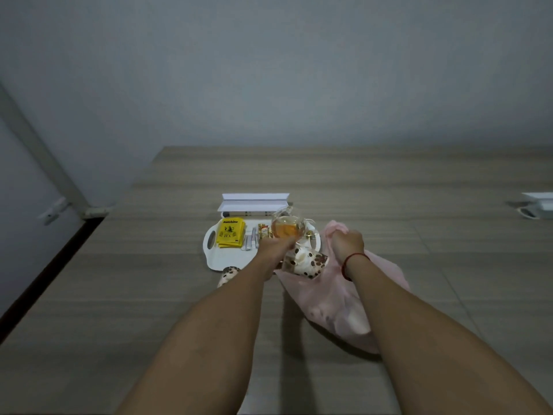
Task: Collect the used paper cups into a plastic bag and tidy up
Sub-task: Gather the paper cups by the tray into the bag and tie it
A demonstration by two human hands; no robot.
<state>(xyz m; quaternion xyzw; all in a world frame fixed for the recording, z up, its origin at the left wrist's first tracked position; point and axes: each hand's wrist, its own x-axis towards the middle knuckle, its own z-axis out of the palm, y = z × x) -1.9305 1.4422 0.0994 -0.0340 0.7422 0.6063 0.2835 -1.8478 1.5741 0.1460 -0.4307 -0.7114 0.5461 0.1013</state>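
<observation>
A pink plastic bag (pixel 323 298) lies on the wooden table, with at least one cup shape showing through its lower part. My right hand (pixel 347 242) grips the bag's upper edge and holds it up. My left hand (pixel 273 245) holds the bag's left rim beside a white paper cup with brown spots (pixel 308 262), which lies tilted at the bag's mouth. Whether the left fingers also touch that cup I cannot tell. Another spotted paper cup (pixel 228 275) lies on the table left of my left forearm, partly hidden by it.
A white tray (pixel 221 259) holds a yellow tea packet (pixel 230 233), sachets and a glass teapot with amber tea (pixel 287 224). A white open box (pixel 254 202) stands behind it. A white object (pixel 538 205) sits at the table's right edge.
</observation>
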